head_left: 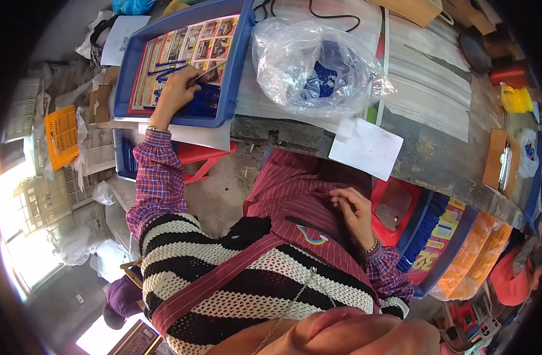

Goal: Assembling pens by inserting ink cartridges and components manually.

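Observation:
My left hand [177, 90] reaches into a blue plastic tray [245, 44] at the upper left, with its fingers pinched on a thin, pale rod [210, 70]. Under and beside the hand lie dark blue slender pieces [200, 102], bunched toward the tray's near side. Several more blue slender pieces [167, 70] lie apart, farther in. Printed paper [214, 41] lines the tray. Over my lap, my right hand [352, 214] hangs loosely with its fingers slightly bent and holds nothing visible. Right of the tray, a clear plastic bag [282, 71] contains small blue pieces [325, 77].
A white sheet [365, 148] overhangs the worn table edge [271, 131]. Below the table at right are a red stool [395, 201], another blue tray [469, 228] with blue pieces and an orange basket [490, 254]. Yellow rolls [515, 99] lie at the far right.

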Action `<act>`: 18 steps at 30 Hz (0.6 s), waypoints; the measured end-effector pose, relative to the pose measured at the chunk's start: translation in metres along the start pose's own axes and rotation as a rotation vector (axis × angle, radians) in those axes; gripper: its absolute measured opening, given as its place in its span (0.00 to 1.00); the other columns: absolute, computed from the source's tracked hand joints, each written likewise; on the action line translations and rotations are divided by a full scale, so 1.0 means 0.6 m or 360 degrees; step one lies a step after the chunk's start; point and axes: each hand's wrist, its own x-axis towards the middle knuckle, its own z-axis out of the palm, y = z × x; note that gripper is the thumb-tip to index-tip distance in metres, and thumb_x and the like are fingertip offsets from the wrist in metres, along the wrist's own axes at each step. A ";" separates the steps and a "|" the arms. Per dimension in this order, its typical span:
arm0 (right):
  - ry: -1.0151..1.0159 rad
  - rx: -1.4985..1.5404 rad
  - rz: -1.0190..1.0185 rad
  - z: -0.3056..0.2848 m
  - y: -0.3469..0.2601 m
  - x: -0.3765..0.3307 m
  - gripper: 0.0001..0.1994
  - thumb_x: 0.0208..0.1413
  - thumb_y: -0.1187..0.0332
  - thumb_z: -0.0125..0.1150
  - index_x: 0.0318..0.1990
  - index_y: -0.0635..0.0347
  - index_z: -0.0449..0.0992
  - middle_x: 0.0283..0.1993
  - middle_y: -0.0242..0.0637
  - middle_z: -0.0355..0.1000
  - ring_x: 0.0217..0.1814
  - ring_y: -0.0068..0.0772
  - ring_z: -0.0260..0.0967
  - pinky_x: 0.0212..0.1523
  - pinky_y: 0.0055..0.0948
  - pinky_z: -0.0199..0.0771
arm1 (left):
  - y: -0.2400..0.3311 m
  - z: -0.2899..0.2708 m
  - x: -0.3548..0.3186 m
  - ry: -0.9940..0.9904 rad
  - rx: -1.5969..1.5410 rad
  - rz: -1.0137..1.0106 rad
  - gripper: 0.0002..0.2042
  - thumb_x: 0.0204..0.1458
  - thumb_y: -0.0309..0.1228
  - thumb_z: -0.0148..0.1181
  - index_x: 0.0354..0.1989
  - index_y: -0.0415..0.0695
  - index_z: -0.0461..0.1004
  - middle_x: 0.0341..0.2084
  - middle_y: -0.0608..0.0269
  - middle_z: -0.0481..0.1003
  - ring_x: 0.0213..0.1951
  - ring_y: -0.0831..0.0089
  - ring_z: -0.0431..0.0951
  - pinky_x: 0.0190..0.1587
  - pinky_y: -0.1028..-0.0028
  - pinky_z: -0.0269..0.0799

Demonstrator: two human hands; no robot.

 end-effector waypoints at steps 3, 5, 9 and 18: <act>-0.0005 0.0033 -0.0009 -0.002 0.001 0.000 0.10 0.54 0.83 0.46 0.39 0.68 0.74 0.31 0.35 0.70 0.32 0.22 0.68 0.34 0.17 0.67 | 0.004 -0.008 -0.001 -0.0015 0.0106 0.0034 0.14 0.39 0.18 0.58 0.38 0.38 0.71 0.28 0.54 0.72 0.30 0.62 0.74 0.33 0.72 0.68; 0.0001 0.0043 -0.0011 -0.006 0.000 -0.002 0.10 0.54 0.83 0.45 0.39 0.68 0.73 0.31 0.35 0.70 0.32 0.22 0.68 0.34 0.17 0.67 | -0.001 -0.007 0.000 0.0100 0.0220 -0.0030 0.12 0.40 0.19 0.58 0.37 0.38 0.72 0.29 0.54 0.73 0.31 0.63 0.75 0.34 0.72 0.68; -0.0040 0.0058 -0.0031 -0.015 -0.003 -0.001 0.11 0.53 0.82 0.46 0.41 0.68 0.73 0.34 0.37 0.72 0.34 0.22 0.69 0.36 0.18 0.68 | 0.044 -0.036 -0.004 0.0453 0.0086 -0.0220 0.10 0.43 0.21 0.59 0.36 0.40 0.73 0.28 0.57 0.75 0.31 0.72 0.76 0.36 0.76 0.69; -0.0283 0.0965 0.0267 -0.013 -0.081 0.035 0.16 0.60 0.67 0.47 0.51 0.69 0.68 0.47 0.40 0.71 0.45 0.26 0.69 0.44 0.22 0.69 | 0.335 0.000 -0.006 0.0159 -0.0448 0.1252 0.15 0.30 0.16 0.55 0.30 0.45 0.73 0.34 0.58 0.73 0.36 0.61 0.76 0.31 0.73 0.72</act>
